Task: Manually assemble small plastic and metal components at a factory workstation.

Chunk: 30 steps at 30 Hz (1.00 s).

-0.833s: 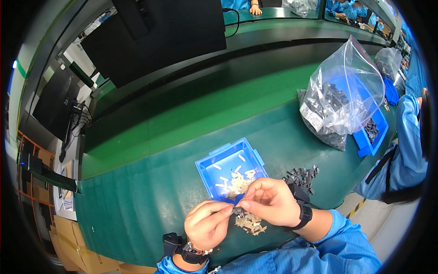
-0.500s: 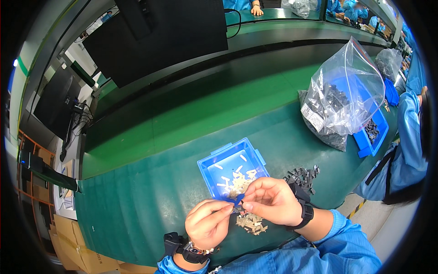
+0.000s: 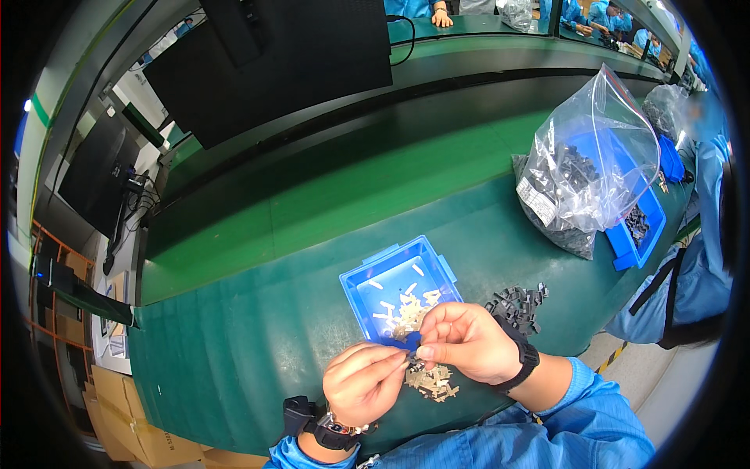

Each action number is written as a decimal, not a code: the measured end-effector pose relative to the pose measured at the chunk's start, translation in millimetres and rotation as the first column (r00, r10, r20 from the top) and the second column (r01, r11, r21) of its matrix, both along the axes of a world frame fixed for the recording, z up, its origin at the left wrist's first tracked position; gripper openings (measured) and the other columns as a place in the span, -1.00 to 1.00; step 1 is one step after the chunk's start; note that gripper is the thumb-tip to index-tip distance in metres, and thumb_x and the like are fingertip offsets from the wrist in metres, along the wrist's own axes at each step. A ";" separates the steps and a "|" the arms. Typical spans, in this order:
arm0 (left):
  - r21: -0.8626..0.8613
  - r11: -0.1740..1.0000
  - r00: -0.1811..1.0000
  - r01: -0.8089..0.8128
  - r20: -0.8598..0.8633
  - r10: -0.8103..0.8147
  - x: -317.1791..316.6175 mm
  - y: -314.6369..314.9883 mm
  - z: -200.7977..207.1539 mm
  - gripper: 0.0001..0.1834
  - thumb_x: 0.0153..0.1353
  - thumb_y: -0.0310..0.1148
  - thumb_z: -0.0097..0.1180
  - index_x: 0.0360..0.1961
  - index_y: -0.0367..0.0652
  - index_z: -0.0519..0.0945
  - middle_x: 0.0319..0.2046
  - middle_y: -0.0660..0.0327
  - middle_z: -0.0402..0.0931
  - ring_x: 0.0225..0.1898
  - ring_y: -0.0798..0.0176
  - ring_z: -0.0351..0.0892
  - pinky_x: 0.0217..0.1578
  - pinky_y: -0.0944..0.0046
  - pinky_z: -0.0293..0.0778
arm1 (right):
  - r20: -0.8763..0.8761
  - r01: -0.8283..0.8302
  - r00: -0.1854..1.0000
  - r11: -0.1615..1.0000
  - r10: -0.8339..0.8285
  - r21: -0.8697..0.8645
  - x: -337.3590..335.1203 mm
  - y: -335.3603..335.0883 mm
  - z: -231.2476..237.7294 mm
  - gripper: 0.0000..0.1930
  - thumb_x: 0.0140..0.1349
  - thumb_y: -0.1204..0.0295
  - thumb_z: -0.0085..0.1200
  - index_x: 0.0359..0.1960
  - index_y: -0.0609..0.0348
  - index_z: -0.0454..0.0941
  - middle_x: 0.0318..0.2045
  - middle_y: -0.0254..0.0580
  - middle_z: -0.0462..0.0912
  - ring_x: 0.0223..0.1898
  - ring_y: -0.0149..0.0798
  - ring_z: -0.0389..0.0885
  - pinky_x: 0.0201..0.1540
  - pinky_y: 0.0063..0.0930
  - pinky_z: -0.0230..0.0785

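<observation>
My left hand and my right hand meet over the near edge of a blue plastic bin, fingertips almost touching. Both are closed in a pinch around a small dark plastic piece, mostly covered by the fingers. Whether each hand holds a separate part cannot be made out. Inside the bin lie many small cream-coloured strips. Just below the fingertips, a pile of similar beige pieces lies on the green mat. Beyond my right wrist is a heap of small black plastic parts.
At the right stands a clear plastic bag full of dark parts, beside a blue tray with black pieces. A co-worker's blue sleeve is close by. A black monitor overhangs the far side; cardboard boxes sit lower left.
My left hand has shifted slightly right, and its fingertips now cover more of the dark piece. The co-worker at the right has moved a little.
</observation>
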<state>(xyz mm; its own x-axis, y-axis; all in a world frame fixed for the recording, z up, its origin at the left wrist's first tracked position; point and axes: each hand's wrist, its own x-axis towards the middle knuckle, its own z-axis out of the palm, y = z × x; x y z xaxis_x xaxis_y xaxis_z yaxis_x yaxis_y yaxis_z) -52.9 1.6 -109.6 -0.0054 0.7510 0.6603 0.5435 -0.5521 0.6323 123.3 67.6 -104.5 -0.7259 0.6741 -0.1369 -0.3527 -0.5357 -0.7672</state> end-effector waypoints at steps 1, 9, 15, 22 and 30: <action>-0.001 1.000 1.000 0.009 0.006 -0.009 -0.2 -0.1 0.2 -0.82 -0.13 -0.69 0.26 -0.43 -0.31 0.60 -0.51 0.10 0.60 -0.51 0.15 0.61 -0.48 0.28 0.52 | -0.009 0.002 1.000 1.000 -0.002 -0.020 -0.2 -0.4 0.0 -0.80 0.19 0.62 0.12 -0.16 0.29 0.44 -0.37 -0.21 0.62 -0.36 -0.43 0.61 -0.27 -0.60 0.49; 0.012 0.999 0.999 0.032 0.010 -0.032 -0.7 -1.1 1.3 -0.81 -0.13 -0.69 0.25 -0.41 -0.31 0.59 -0.50 0.09 0.59 -0.51 0.14 0.61 -0.48 0.27 0.51 | -0.050 -0.017 0.999 0.996 0.013 -0.087 0.7 -1.6 -3.1 -0.82 0.22 0.61 0.10 -0.17 0.29 0.43 -0.34 -0.19 0.61 -0.34 -0.42 0.61 -0.26 -0.57 0.49; 0.020 0.998 0.998 0.063 0.006 -0.063 1.0 -0.7 0.3 -0.81 -0.14 -0.69 0.25 -0.42 -0.31 0.58 -0.50 0.09 0.58 -0.52 0.15 0.60 -0.48 0.27 0.51 | -0.072 0.003 0.997 1.000 -0.001 0.027 -0.8 -4.1 -9.1 -0.92 0.21 0.60 0.11 -0.26 0.28 0.52 -0.34 -0.26 0.61 -0.31 -0.48 0.57 -0.22 -0.63 0.44; 0.039 0.999 1.000 0.005 0.026 -0.006 1.2 -2.6 1.1 -0.86 -0.11 -0.70 0.19 -0.45 -0.34 0.56 -0.52 0.05 0.58 -0.53 0.13 0.60 -0.47 0.25 0.52 | 0.004 0.000 1.000 0.906 -0.001 0.423 1.8 -3.5 -3.6 -0.81 0.17 0.64 0.14 -0.17 0.32 0.61 -0.26 -0.21 0.63 -0.19 -0.44 0.56 -0.14 -0.58 0.43; 0.100 0.994 0.999 -0.046 -0.010 0.047 1.7 -2.9 -2.5 -0.84 -0.10 -0.72 0.17 -0.45 -0.31 0.56 -0.51 0.05 0.59 -0.52 0.12 0.61 -0.46 0.25 0.52 | 0.084 0.024 0.976 0.487 -0.200 0.873 -3.0 -8.5 0.9 -0.68 0.03 0.60 0.26 -0.12 0.20 0.62 -0.26 -0.18 0.61 -0.27 -0.23 0.60 -0.21 -0.49 0.47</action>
